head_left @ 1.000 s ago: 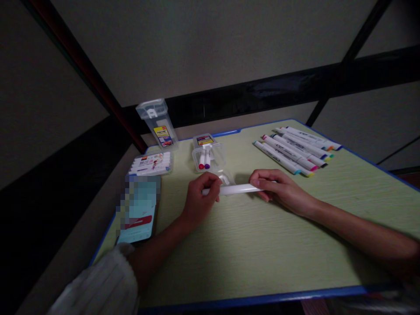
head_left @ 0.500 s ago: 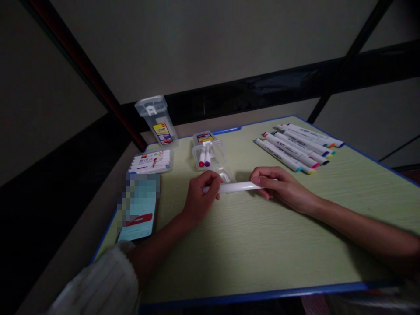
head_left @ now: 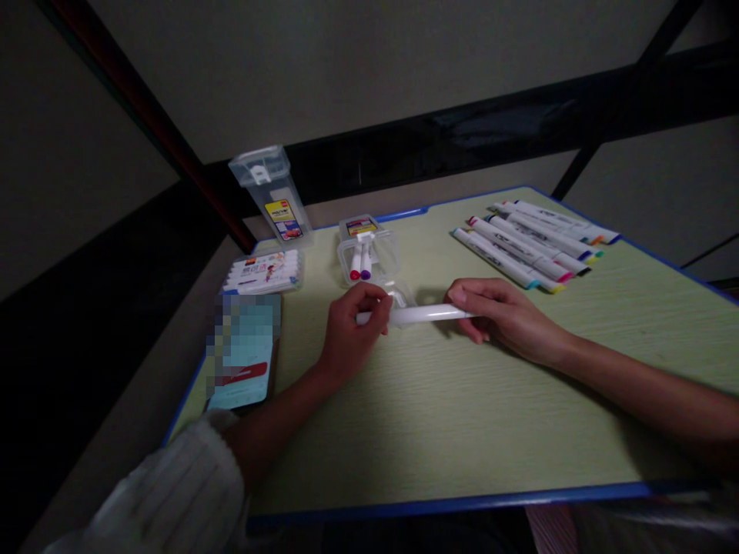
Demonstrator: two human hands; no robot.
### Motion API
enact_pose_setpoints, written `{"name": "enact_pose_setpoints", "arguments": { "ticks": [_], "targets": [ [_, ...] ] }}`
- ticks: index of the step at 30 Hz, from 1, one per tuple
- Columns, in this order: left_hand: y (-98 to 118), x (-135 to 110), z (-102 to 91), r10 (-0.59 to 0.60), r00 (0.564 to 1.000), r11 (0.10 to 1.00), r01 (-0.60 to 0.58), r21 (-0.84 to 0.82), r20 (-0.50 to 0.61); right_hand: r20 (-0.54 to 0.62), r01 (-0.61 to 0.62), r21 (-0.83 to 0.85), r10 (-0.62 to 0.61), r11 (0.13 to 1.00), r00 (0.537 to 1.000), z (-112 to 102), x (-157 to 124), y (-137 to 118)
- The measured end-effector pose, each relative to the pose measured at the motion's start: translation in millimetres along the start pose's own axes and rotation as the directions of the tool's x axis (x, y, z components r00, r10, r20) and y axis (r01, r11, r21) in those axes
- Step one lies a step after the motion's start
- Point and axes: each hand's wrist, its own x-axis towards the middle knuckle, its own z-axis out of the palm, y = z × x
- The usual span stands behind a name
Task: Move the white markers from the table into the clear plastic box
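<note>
The person grips a white marker at both ends, on the near side of the clear box that serves as reference here. The left hand, almost straight in front of the box, pinches the marker's left end between thumb and curled fingers, and a short stub of the barrel pokes out past the hand on its left side. The right hand, nearer than the box and to its right, holds the other end between thumb and bent fingers; how far the barrel runs in under those fingers cannot be told. Between the two grips the middle of the marker lies bare, roughly level, its right end slightly higher in view. A small clear plastic piece sits just in front of the box, partly hidden by the marker and the left hand. Inside the box, a red-ended pen and a purple-ended pen point toward the person. Left of the box lie a flat pack of white pens and, nearer the person, a phone with its screen lit; behind that pack, left of the box, stands a tall clear container. Well to the box's right, a row of loose markers lies slanted on the table.
</note>
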Motion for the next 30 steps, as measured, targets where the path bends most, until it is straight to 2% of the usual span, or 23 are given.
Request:
{"name": "enact_pose_setpoints", "arguments": {
  "ticks": [7,12,19,30],
  "targets": [
    [-0.1,0.1,0.7,0.041,0.998,0.999,-0.040,0.026,-0.047,-0.036,-0.041,0.118,0.046,0.992,0.998,1.6,2.7,-2.4],
    [1.7,-0.4,1.5,0.058,0.997,0.998,-0.058,0.014,-0.041,-0.053,-0.077,0.213,0.090,0.974,0.995,0.3,3.8,-3.3],
    [-2.6,-0.2,1.7,0.106,0.994,0.994,-0.106,-0.008,-0.007,-0.066,-0.052,0.371,0.082,0.927,0.994,-0.3,4.0,-4.5],
    [-1.8,-0.3,1.3,0.085,0.996,0.996,-0.085,0.008,0.037,-0.048,-0.048,0.392,0.073,0.919,0.996,-1.0,4.5,-3.1]
  ]
}}
